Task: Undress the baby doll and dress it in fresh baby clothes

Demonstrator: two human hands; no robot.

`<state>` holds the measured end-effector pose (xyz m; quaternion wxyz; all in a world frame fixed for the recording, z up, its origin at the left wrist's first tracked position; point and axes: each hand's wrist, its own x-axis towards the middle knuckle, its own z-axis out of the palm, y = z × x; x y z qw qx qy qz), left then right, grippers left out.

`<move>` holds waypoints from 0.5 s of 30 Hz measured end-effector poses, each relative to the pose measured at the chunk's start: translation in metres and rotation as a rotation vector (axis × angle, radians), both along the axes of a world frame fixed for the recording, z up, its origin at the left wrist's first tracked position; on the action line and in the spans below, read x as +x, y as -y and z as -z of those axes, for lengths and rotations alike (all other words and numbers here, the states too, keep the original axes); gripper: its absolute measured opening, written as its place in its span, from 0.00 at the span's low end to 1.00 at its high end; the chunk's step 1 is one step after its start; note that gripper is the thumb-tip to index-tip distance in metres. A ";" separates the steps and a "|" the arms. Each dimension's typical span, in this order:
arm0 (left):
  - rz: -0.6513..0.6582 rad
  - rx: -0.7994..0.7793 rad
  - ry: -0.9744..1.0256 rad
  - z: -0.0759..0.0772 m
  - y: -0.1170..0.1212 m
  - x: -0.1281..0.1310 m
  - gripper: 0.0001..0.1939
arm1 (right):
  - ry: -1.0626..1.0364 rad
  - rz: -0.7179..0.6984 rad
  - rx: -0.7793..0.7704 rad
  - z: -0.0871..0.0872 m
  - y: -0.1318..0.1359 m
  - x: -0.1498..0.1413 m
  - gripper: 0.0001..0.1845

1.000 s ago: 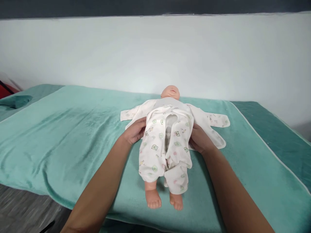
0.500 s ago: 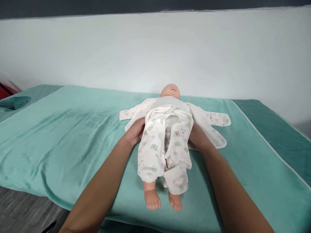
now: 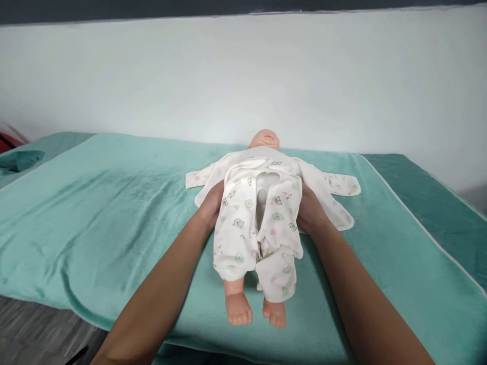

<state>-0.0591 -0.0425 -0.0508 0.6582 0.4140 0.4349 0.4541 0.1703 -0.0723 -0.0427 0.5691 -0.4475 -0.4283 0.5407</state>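
A baby doll (image 3: 266, 138) lies on its back on a teal blanket (image 3: 114, 203), head toward the wall, bare feet toward me. It wears white printed trousers (image 3: 243, 228) pulled up high over the torso. An open white printed top (image 3: 331, 197) is spread flat under it, sleeves out to both sides. My left hand (image 3: 211, 203) grips the trousers at the doll's left flank. My right hand (image 3: 309, 208) grips them at the other flank. The fingers of both hands are partly tucked under the cloth.
A pale wall (image 3: 243, 76) rises just behind the doll's head. A darker green cover (image 3: 437, 203) shows at the right beyond the blanket's white edge. A folded green cloth (image 3: 17, 159) lies far left. Grey floor (image 3: 30, 329) shows at the lower left.
Both hands have slid the trousers' waist up the doll's torso toward its chest. The doll's body has lifted slightly and its feet have shifted a little.
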 end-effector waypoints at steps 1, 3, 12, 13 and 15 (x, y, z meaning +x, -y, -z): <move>-0.003 -0.023 0.028 0.000 0.000 0.000 0.15 | -0.023 0.001 -0.005 0.001 -0.001 0.001 0.22; -0.024 -0.055 0.064 -0.002 0.001 -0.001 0.16 | -0.047 0.014 -0.017 0.003 -0.002 0.002 0.24; -0.102 0.110 -0.021 -0.007 0.003 0.003 0.18 | 0.042 0.090 0.003 0.012 -0.005 0.003 0.16; -0.124 0.176 -0.070 -0.007 0.002 0.004 0.17 | 0.075 0.112 0.020 0.013 -0.005 0.003 0.15; -0.174 0.286 -0.185 -0.006 0.001 0.005 0.14 | 0.176 0.169 0.056 0.014 -0.005 0.005 0.12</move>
